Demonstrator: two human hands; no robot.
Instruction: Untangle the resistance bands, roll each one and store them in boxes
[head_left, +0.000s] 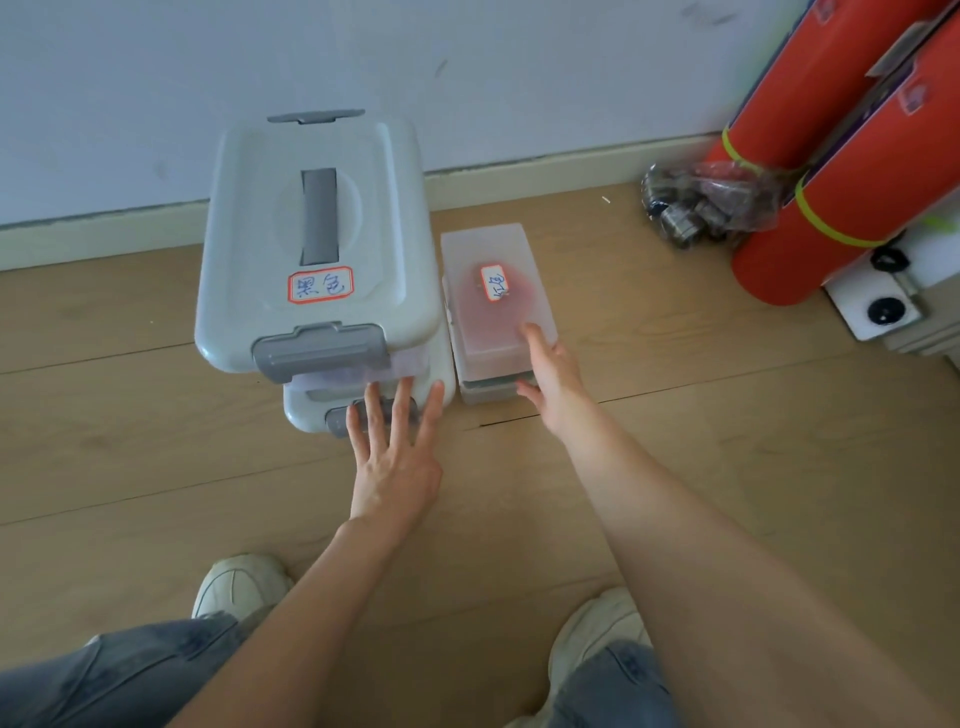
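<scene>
1. Head view: we see the left hand (390, 457) with its grip open, fingers straight and spread, fingertips touching the latch end of the lower grey box (436, 392).
2. Directly beyond that grip, the upper grey box (311, 228) sits stacked on the lower one, lid shut, bearing a handwritten label (320, 284).
3. We see the right hand (550, 376) with its grip relaxed open, fingers resting on the near end of the translucent box (493, 291), thumb at its front edge.
4. Under that grip's fingers the box shows a red band as a blur through the lid; we cannot tell its shape.
5. Both boxes stand on the wooden floor (156, 441); orange rolls (831, 171) lean well to the right of the right grip.
</scene>
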